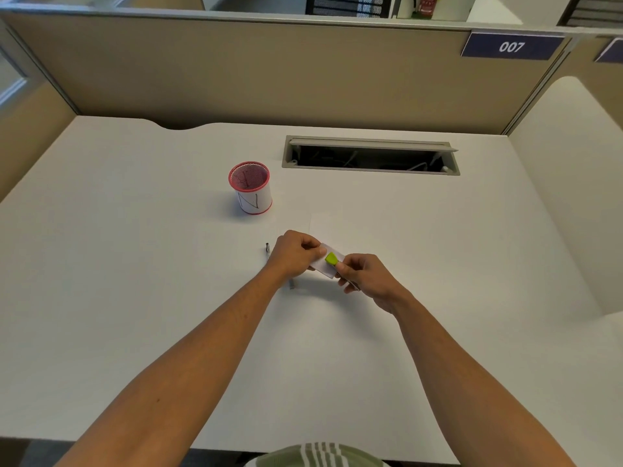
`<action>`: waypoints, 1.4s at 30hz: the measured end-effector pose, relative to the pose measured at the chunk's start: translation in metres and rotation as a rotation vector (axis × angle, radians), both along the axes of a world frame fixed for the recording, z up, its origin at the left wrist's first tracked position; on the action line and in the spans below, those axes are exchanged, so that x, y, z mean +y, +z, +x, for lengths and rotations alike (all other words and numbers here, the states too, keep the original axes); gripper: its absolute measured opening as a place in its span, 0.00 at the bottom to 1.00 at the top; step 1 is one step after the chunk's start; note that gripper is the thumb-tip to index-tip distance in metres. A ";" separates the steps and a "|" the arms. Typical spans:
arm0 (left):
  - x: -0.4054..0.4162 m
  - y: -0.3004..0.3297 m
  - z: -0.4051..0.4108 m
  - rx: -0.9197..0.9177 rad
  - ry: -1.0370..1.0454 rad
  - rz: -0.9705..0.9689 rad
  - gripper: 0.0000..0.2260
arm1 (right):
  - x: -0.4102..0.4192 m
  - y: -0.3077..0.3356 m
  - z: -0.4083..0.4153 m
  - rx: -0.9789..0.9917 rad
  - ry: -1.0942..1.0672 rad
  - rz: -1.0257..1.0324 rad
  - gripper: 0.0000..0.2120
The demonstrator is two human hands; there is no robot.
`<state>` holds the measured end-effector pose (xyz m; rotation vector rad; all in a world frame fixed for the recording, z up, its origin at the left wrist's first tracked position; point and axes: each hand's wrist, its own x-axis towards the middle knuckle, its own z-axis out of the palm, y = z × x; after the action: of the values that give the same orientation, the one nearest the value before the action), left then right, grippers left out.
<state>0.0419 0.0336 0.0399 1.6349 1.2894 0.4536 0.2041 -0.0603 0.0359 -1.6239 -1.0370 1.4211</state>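
Both my hands meet just above the middle of the white desk (pixel 135 264). My left hand (pixel 295 252) pinches one end of a small white strip of paper or card (pixel 324 267). My right hand (pixel 365 276) pinches the other end, where a small lime-green piece (pixel 331 258) sits on the strip. A thin metallic object shows under my right fingers; what it is I cannot tell. A dark pen (pixel 267 251) lies on the desk just left of my left hand, partly hidden by the wrist.
A red mesh pen cup (pixel 251 188) with a white label marked N stands behind and left of my hands. An open cable hatch (pixel 371 156) is set into the desk at the back right. Beige partitions enclose the desk; a "007" sign (pixel 511 46) hangs at top right.
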 end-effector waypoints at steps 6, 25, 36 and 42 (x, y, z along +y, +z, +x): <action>-0.001 -0.002 -0.001 0.001 -0.015 0.006 0.04 | -0.001 -0.001 -0.004 0.027 -0.060 -0.013 0.12; -0.006 -0.001 -0.007 -0.220 -0.016 -0.150 0.06 | 0.001 -0.009 -0.010 -0.103 -0.178 0.040 0.14; -0.009 0.002 -0.009 -0.250 0.017 -0.165 0.02 | -0.008 0.005 -0.006 -0.011 -0.074 0.067 0.11; -0.010 0.000 -0.009 -0.256 0.060 -0.180 0.05 | -0.014 0.002 0.005 0.088 -0.095 0.055 0.11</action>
<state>0.0326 0.0238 0.0403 1.3440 1.1541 0.5481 0.2093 -0.0746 0.0378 -1.5365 -0.9286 1.3769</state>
